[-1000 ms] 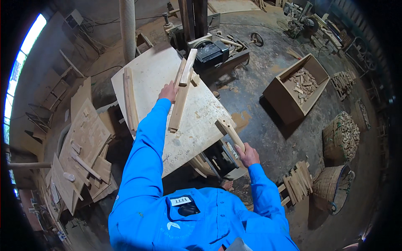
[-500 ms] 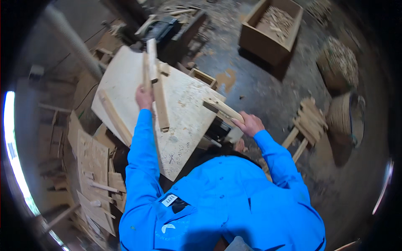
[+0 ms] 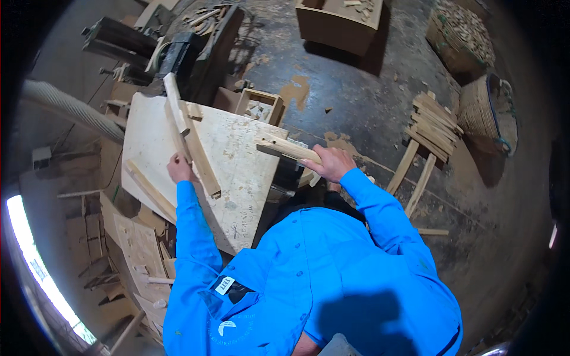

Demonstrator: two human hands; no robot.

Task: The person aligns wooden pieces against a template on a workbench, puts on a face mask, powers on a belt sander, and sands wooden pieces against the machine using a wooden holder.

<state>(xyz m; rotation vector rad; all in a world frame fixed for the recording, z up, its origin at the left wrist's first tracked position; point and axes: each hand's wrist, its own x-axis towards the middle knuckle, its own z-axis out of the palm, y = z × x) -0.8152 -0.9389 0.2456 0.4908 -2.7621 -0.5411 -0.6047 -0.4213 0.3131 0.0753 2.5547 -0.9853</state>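
My left hand (image 3: 180, 168) is closed on the near end of a narrow wooden strip (image 3: 177, 132), over the pale board (image 3: 240, 160). Right beside that strip lies a thicker wooden bar (image 3: 202, 165), with a short light block (image 3: 171, 89) across the far end of the pieces. My right hand (image 3: 333, 164) grips one end of a wooden piece (image 3: 288, 147); its other end, marked by small dark holes, reaches over the board's right edge. Another long strip (image 3: 149, 188) rests along the board's left side.
A small wooden box (image 3: 276, 111) of offcuts stands by the board's far right corner. Slats (image 3: 432, 127) are stacked on the floor at right, near a woven basket (image 3: 480, 113) and a sack of wood bits (image 3: 460, 38). A large box (image 3: 338, 29) stands beyond; a ribbed hose (image 3: 74, 107) runs at left.
The whole view has shifted, so the board sits farther left and lower. Along the strip, my left hand has slid toward me. My right hand still holds its wooden piece by the board's edge.
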